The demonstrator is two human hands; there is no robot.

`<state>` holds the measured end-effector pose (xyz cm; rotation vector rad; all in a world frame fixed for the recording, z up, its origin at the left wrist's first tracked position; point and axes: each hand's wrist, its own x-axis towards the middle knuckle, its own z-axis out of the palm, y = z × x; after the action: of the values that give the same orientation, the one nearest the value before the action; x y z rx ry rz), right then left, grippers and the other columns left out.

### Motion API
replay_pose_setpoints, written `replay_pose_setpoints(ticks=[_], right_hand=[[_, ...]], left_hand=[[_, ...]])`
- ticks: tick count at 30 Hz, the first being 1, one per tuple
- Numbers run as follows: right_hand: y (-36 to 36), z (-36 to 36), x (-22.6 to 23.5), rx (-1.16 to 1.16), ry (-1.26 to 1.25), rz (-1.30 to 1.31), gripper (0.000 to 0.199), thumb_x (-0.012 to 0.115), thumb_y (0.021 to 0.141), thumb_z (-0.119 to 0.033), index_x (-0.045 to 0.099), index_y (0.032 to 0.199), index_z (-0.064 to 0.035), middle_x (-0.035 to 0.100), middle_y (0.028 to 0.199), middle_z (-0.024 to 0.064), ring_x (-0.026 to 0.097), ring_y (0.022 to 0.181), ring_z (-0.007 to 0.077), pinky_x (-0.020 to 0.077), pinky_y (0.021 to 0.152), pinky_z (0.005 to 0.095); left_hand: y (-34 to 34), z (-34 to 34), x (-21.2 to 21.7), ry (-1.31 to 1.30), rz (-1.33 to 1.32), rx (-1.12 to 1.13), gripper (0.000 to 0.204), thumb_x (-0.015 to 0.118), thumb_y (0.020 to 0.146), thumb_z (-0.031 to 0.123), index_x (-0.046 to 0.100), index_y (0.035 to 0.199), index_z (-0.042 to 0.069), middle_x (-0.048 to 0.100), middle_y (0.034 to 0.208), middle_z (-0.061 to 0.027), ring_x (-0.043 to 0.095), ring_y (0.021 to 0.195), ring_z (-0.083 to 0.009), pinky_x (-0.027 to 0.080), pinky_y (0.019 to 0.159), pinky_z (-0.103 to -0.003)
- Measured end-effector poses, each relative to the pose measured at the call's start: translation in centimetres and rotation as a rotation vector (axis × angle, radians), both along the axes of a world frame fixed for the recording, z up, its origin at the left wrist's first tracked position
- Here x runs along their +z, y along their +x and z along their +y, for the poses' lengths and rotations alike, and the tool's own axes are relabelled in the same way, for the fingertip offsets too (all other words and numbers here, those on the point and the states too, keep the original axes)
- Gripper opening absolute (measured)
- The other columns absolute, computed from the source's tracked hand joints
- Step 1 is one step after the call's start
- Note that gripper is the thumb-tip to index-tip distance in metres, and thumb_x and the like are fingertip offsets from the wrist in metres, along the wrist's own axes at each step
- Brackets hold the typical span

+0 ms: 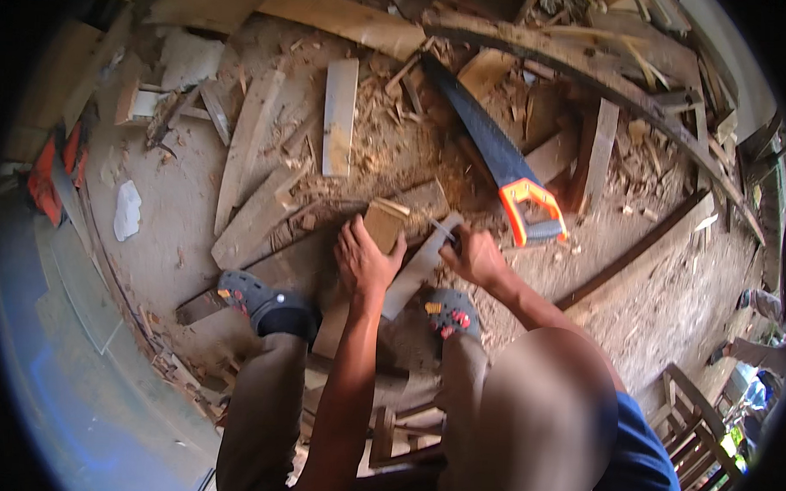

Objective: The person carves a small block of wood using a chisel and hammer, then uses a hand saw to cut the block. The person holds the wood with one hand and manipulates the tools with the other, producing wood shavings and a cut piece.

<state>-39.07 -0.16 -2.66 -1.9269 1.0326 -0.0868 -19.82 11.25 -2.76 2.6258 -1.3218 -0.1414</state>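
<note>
Between my feet, my left hand (367, 258) is closed around a short wooden block (383, 225), its thumb along the right side and its fingers on the left. My right hand (479, 255) is pinched on a thin, light grey rod-like thing (443, 229); its exact kind is too small to tell. This thin thing points up and left toward the block, over a narrow greyish board (418, 268) that lies slanted between my hands. Beyond my right hand, a handsaw (483, 132) with a dark blade and an orange-and-grey handle lies on the ground.
Loose planks (340, 114), offcuts and wood shavings litter the dirt floor. A long curved timber (606, 80) crosses the far right. My clog-covered feet (257, 300) flank the work. At the left lies an orange-handled tool (47, 177); a wooden chair (698, 421) stands lower right.
</note>
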Motion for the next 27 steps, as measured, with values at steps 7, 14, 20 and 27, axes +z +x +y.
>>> replay_pose_setpoints(ticks=[7,14,20,27], right_hand=[[0.3,0.0,1.3,0.010,0.179,0.004,0.031,0.068,0.087,-0.025,0.066,0.096,0.0043,0.070,0.082,0.0271,0.071,0.078,0.0429,0.0572,0.070,0.0490],[1.7,-1.4,4.9,0.002,0.112,-0.119,0.028,0.066,0.084,-0.021,0.064,0.094,0.0054,0.067,0.072,0.0231,0.070,0.068,0.0390,0.0550,0.065,0.0467],[-0.1,-1.0,-0.1,0.119,0.143,0.147,0.039,0.070,0.085,-0.029,0.067,0.100,0.0062,0.070,0.080,0.0279,0.072,0.079,0.0438,0.0578,0.072,0.0489],[3.0,-1.4,7.5,-0.087,0.110,-0.310,0.028,0.068,0.084,-0.019,0.066,0.094,0.0068,0.069,0.072,0.0248,0.071,0.065,0.0411,0.0554,0.063,0.0472]], left_hand=[[-0.2,-0.4,0.6,-0.078,-0.023,-0.035,0.079,0.077,0.079,0.051,0.048,0.131,-0.001,0.058,0.119,-0.0205,0.058,0.110,-0.0395,0.047,0.094,-0.051],[0.5,0.4,0.1,-0.052,-0.033,-0.010,0.080,0.077,0.080,0.051,0.049,0.132,-0.002,0.058,0.121,-0.0215,0.058,0.112,-0.0392,0.047,0.095,-0.050],[0.1,-0.5,0.4,-0.044,-0.019,-0.028,0.080,0.077,0.079,0.052,0.049,0.131,-0.002,0.057,0.121,-0.0211,0.057,0.112,-0.0388,0.046,0.095,-0.050],[0.3,0.6,0.3,-0.047,0.001,-0.005,0.079,0.077,0.079,0.051,0.048,0.130,-0.001,0.057,0.121,-0.0206,0.057,0.113,-0.0384,0.046,0.095,-0.050]])
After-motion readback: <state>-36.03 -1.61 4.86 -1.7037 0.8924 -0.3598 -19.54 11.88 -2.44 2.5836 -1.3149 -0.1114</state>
